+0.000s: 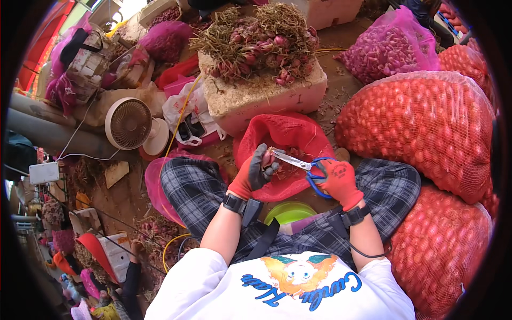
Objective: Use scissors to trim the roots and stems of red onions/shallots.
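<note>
My left hand (250, 174), in a red glove with dark grey palm and fingers, is closed around a small reddish shallot (269, 158). My right hand (340, 181), in a matching red glove, grips blue-handled scissors (292, 160). Their metal blades point left and reach the shallot's dry top; whether the tips touch it I cannot tell. Beneath both hands, between my knees, a red mesh bag (255, 133) gapes with its rim spread, and part of its inside is hidden by my hands. Closer to my body is a lime-green bowl (290, 211).
Ahead, a white foam box (296, 93) bears a heap of shallots with dried stalks (261, 40). Full red net sacks (418, 128) crowd my right side, with a pink net sack (394, 42) beyond. A white fan (129, 124) stands at left, and a yellow cord (184, 114) runs past it.
</note>
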### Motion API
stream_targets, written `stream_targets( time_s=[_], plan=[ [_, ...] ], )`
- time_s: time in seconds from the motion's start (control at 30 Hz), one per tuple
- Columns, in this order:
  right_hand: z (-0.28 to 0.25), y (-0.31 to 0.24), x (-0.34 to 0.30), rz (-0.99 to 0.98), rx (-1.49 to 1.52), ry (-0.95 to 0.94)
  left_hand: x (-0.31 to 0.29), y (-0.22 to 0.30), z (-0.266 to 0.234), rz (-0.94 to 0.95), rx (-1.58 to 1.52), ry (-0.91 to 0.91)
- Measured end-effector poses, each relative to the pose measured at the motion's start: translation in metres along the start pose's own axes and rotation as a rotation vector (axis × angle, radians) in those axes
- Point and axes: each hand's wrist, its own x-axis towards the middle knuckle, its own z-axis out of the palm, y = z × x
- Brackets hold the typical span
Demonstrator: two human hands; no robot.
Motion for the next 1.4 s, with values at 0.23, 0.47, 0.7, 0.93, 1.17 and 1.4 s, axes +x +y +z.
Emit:
stream_targets(
  time_s=[0.23, 0.47, 0.7, 0.93, 1.17, 1.4],
  plan=[
    [0.0, 0.006, -0.003, -0.029, 0.05, -0.036, -0.003, 0.002, 0.007, -0.029, 0.154, -0.003],
    [0.018, -0.019, 0.0, 0.291, 0.854, -0.226, 0.004, 0.004, 0.007, 0.149, 0.002, -0.016],
    [0.009, -0.027, -0.002, 0.313, 0.843, -0.258, 0.013, -0.01, 0.002, 0.321, -0.189, 0.028],
    [0.005, -0.036, 0.0, 0.363, 0.741, -0.315, 0.019, -0.016, 0.014, 0.438, -0.243, 0.021],
    [0.03, -0.018, -0.002, 0.379, 1.001, -0.222, 0.02, -0.023, 0.01, 0.344, -0.069, -0.082],
    [0.006, -0.019, 0.002, 0.258, 0.339, -0.122, 0.006, -0.008, 0.018, 0.422, -0.118, -0.046]
  ],
)
